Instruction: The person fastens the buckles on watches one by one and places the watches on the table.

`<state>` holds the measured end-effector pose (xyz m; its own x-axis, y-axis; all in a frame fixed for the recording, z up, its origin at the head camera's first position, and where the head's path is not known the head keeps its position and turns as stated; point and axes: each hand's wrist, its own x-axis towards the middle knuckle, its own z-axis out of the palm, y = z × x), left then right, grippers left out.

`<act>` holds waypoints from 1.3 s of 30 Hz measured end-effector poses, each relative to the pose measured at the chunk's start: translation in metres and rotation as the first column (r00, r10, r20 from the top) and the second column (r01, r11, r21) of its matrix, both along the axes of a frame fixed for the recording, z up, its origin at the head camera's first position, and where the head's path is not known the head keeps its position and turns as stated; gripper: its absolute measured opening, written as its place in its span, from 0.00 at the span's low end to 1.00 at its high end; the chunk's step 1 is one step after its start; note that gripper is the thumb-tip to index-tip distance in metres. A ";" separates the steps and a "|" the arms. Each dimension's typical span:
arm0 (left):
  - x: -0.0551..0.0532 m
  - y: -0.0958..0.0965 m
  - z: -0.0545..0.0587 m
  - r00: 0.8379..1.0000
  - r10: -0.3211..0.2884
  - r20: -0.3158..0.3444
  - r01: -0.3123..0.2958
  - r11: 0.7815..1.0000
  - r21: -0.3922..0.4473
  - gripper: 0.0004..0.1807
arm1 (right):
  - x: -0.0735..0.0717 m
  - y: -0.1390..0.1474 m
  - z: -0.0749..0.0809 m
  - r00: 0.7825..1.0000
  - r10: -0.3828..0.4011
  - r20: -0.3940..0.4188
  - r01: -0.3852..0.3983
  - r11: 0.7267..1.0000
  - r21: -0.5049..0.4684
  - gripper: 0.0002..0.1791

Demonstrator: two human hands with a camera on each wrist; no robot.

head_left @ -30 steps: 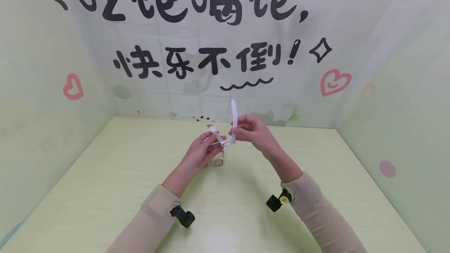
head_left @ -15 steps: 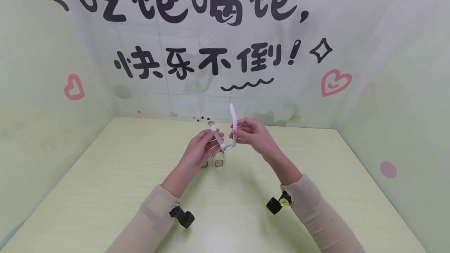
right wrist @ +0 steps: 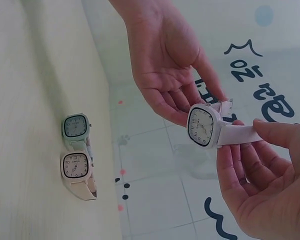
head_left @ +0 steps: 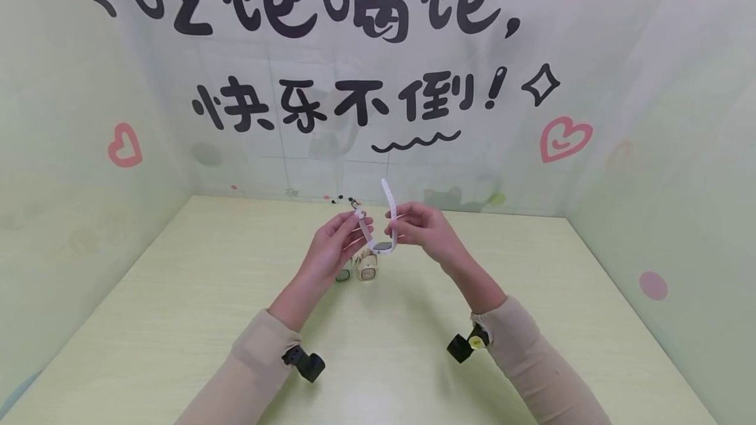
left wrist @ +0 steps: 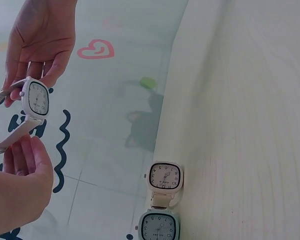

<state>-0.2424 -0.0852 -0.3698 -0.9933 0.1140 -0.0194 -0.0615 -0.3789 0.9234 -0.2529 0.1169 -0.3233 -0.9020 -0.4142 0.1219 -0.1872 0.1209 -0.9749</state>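
A white wristwatch hangs unbuckled above the table, its case lowest and its two strap halves rising in a U. My left hand pinches the buckle half of the strap between thumb and fingers. Across from it, my right hand pinches the holed half, whose tip sticks up free. Both wrist views show the square white dial with a black rim, turned away from the head camera. Behind and below the left hand, a beige watch and a pale green watch stand side by side on the table.
The pale wooden table ends at a printed cloth wall with large dark characters at the back. More cloth closes off the left and right sides. A black wrist camera sits on each sleeve.
The strap tip has swung left and down, and the watch case has tilted so more of its back shows. Both hands have lowered slightly. More of the green watch is uncovered.
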 end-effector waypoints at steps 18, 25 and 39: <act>0.002 -0.001 0.005 0.998 0.019 -0.061 -0.013 0.995 0.097 0.11 | 0.001 -0.002 -0.006 0.999 -0.022 -0.033 0.025 0.996 0.090 0.16; 0.003 -0.001 0.005 0.998 0.049 -0.050 -0.042 0.990 0.133 0.05 | 0.004 -0.002 -0.007 0.998 -0.010 -0.068 0.018 0.992 0.121 0.17; 0.005 0.001 0.007 0.996 0.077 -0.052 -0.068 0.986 0.151 0.07 | 0.002 0.001 -0.012 0.993 -0.008 -0.115 0.027 0.985 0.168 0.16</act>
<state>-0.2377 -0.0844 -0.3628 -0.9980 0.0393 0.0499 0.0226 -0.5142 0.8573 -0.2509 0.1175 -0.3352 -0.8935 -0.4219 0.1538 -0.2923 0.2865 -0.9124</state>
